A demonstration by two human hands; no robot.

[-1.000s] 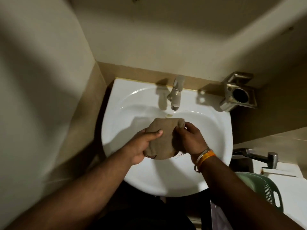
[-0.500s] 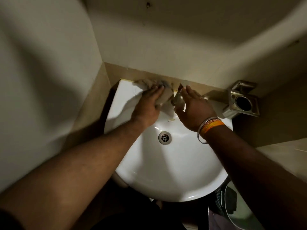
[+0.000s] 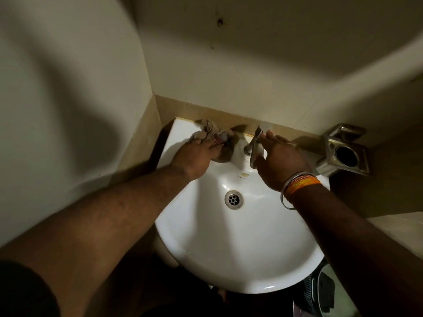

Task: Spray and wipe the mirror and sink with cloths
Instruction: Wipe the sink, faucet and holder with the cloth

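Head view: crumpled cloth point(image 3: 214, 139) on glossy sink point(image 3: 240, 248)

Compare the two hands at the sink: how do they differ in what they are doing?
The left hand presses a brown cloth onto the back left ledge of the sink; the right hand holds no cloth and rests at the tap. The right wrist wears bangles and an orange band; the left wrist is bare. Both reach over the basin.
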